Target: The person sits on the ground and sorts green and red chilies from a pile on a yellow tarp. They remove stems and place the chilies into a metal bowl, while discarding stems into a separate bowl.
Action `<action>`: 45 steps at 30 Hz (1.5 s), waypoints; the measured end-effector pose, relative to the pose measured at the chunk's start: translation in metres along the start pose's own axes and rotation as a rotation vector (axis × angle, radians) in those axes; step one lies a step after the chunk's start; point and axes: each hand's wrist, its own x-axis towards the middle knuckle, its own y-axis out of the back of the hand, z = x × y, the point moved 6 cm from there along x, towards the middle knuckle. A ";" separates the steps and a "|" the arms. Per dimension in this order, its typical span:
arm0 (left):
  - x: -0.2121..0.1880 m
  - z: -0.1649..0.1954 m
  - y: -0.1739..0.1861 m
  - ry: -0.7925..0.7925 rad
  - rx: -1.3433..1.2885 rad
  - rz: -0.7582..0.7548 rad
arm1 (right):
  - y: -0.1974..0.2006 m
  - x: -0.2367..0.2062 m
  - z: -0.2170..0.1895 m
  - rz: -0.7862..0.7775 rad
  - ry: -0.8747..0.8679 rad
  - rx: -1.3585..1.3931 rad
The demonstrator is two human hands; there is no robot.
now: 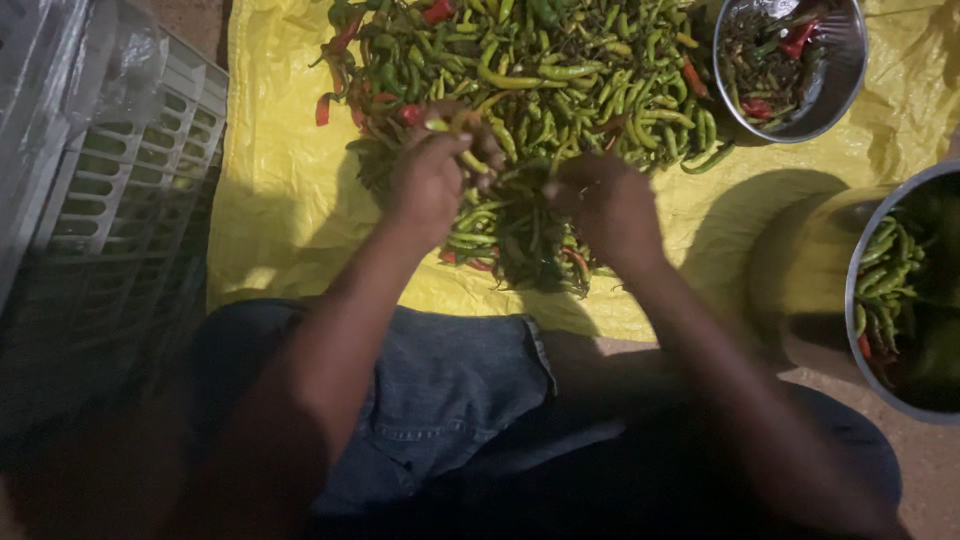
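Observation:
A big heap of green chili peppers point(560, 90) with a few red ones lies on a yellow plastic sheet point(290, 200). My left hand point(435, 175) is closed around several green chilies at the heap's near edge. My right hand point(605, 205) rests on the heap just beside it, fingers curled down into the peppers; what it grips is hidden.
A steel bowl point(835, 85) with stems and red bits sits at the top right. A larger steel bowl point(860, 300) holding green chilies stands at the right edge. A white plastic crate point(130, 190) lies on the left. My denim-clad legs fill the foreground.

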 end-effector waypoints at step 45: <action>-0.003 -0.024 0.006 0.327 0.373 -0.120 | -0.032 -0.004 -0.012 -0.097 0.299 -0.425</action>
